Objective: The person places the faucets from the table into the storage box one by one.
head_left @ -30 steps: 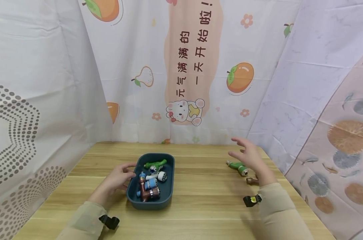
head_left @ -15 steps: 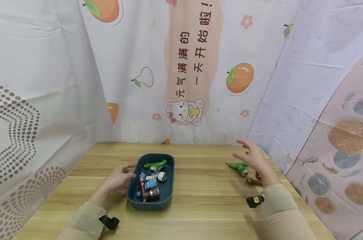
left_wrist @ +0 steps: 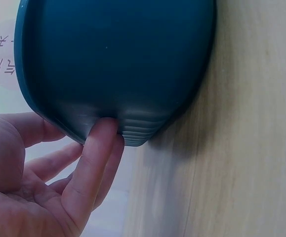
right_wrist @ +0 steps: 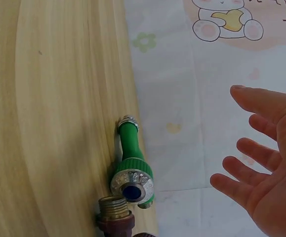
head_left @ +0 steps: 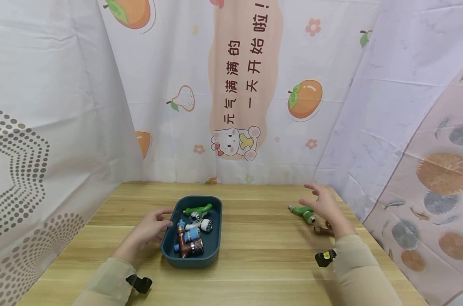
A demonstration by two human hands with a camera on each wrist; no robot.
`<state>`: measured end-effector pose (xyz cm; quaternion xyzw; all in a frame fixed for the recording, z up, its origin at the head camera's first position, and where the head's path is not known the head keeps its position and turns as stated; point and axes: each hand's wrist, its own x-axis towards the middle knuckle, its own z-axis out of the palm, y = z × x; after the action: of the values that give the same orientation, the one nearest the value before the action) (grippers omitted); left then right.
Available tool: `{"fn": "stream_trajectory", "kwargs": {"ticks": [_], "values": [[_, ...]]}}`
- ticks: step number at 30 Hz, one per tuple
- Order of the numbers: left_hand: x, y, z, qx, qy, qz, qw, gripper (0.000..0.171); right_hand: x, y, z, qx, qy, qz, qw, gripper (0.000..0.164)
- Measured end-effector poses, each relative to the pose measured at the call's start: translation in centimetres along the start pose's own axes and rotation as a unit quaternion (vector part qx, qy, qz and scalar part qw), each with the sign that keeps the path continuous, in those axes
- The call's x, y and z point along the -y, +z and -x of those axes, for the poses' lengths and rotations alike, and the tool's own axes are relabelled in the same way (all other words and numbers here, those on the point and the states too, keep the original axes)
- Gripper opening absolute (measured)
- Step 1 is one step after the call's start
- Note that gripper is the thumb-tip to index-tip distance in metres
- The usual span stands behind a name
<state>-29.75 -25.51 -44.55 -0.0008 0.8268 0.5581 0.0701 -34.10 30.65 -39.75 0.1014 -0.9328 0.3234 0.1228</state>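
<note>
My left hand [head_left: 149, 227] holds the left rim of a dark teal plastic bin [head_left: 216, 250]; in the left wrist view fingers [left_wrist: 101, 143] press its outer wall. Inside lie a green pipe-shaped piece [head_left: 198, 210], a white one [head_left: 205, 225], a blue one [head_left: 193, 234] and a dark brown one [head_left: 185, 244]. My right hand [head_left: 325, 206], fingers spread and holding nothing, hovers above another green pipe-shaped piece [head_left: 303, 213] with a ribbed collar and metal end. Beside that, a brown piece with a brass threaded end [right_wrist: 114, 207] is partly hidden by my right arm.
The wooden table [head_left: 262, 259] carries everything. A printed curtain [head_left: 177, 140] stands along its back edge, with more curtain at the left [head_left: 63, 148] and right [head_left: 388, 106]. A small black camera sits on each cuff.
My right hand has shifted a little to the right and lowered, uncovering more of the brown piece. My left hand and the bin have stayed in place.
</note>
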Motion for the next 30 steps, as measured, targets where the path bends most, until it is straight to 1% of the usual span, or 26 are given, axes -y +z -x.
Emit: {"fn": "stream_trajectory", "kwargs": {"ticks": [7, 17, 23, 30], "values": [[-0.2, -0.1, 0.0, 0.002, 0.002, -0.007, 1.0000, 0.051, -0.8, 0.5, -0.1, 0.019, 0.031, -0.006, 0.999, 0.070], [-0.2, 0.0, 0.1, 0.001, 0.003, -0.006, 1.0000, 0.051, -2.0, 1.2, 0.2, 0.039, 0.031, 0.018, 0.999, 0.064], [-0.2, 0.0, 0.2, 0.002, 0.006, -0.006, 1.0000, 0.051, -2.3, 1.7, 0.6, 0.050, 0.046, 0.019, 0.998, 0.064], [-0.2, 0.0, 0.3, 0.001, 0.003, -0.005, 1.0000, 0.051, -2.8, 2.2, 0.7, 0.054, 0.064, 0.022, 0.996, 0.064]]}}
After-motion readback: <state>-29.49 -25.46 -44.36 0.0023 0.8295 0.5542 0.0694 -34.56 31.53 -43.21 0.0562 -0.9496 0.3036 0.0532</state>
